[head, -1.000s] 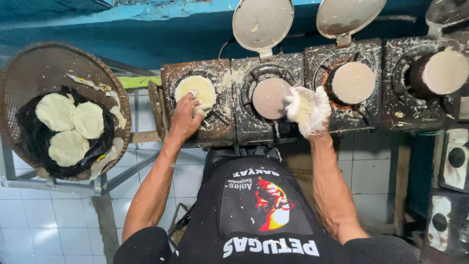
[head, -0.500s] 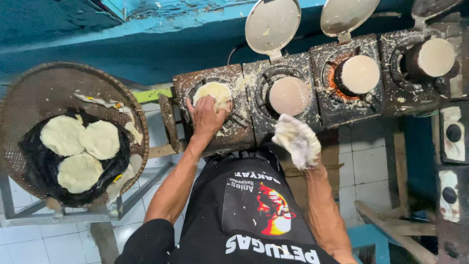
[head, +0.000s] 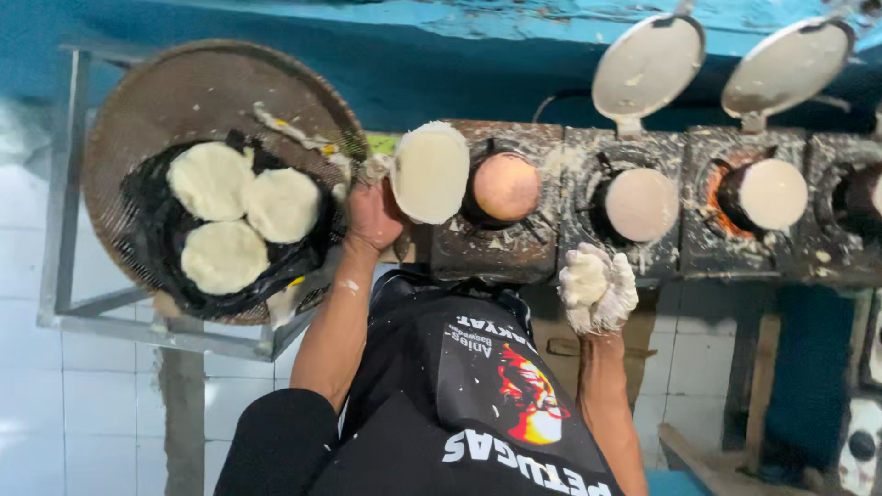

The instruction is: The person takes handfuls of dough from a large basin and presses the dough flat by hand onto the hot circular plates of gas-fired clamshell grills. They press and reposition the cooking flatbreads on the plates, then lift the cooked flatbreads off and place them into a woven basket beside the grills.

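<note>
We are now lifting the flat white cake clear of the leftmost burner mould, where half a second ago it was still sitting under our fingers. Our left hand is pinching its edge, carrying it over the left end of the stove block toward the round woven tray, where three cakes are already lying. The mould is showing bare and brown. Our right hand, wrapped in a batter-caked cloth, is hanging below the stove's front edge; we cannot tell its grip.

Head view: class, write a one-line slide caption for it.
Left hand lifts a round pale flatbread beside a woven tray holding three more; batter-coated right hand hangs before the blackened stove moulds.
</note>
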